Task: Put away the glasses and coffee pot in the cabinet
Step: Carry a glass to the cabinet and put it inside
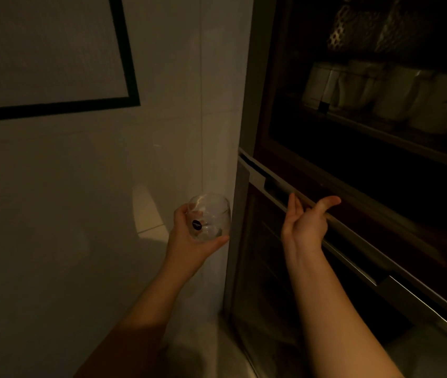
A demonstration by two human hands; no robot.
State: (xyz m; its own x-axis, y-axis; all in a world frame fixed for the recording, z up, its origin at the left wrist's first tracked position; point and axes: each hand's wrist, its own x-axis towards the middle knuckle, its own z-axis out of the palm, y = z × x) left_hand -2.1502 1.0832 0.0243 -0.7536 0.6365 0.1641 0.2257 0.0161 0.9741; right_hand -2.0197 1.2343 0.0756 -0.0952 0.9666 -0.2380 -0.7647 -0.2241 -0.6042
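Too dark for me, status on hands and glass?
Left hand grips glass. Right hand open at cabinet door edge. Mugs fill upper shelf.

1. Your cabinet (pixel 247 227) stands on the right, hard against the pale wall, its interior very dim.
2. Look at the middle shelf (pixel 396 139): a row of pale mugs (pixel 366 91) sits directly on it, packed side by side, some touching.
3. At the left end of that row you find a pale box-like container (pixel 315 85) just beside the first mug.
4. On the level above, dotted, perforated-looking items (pixel 353 25) rest; you cannot tell what they are.
5. The space under the mug shelf is too dark to read.
6. The lower door (pixel 326 211) hangs ajar, its top edge tilted out toward you.
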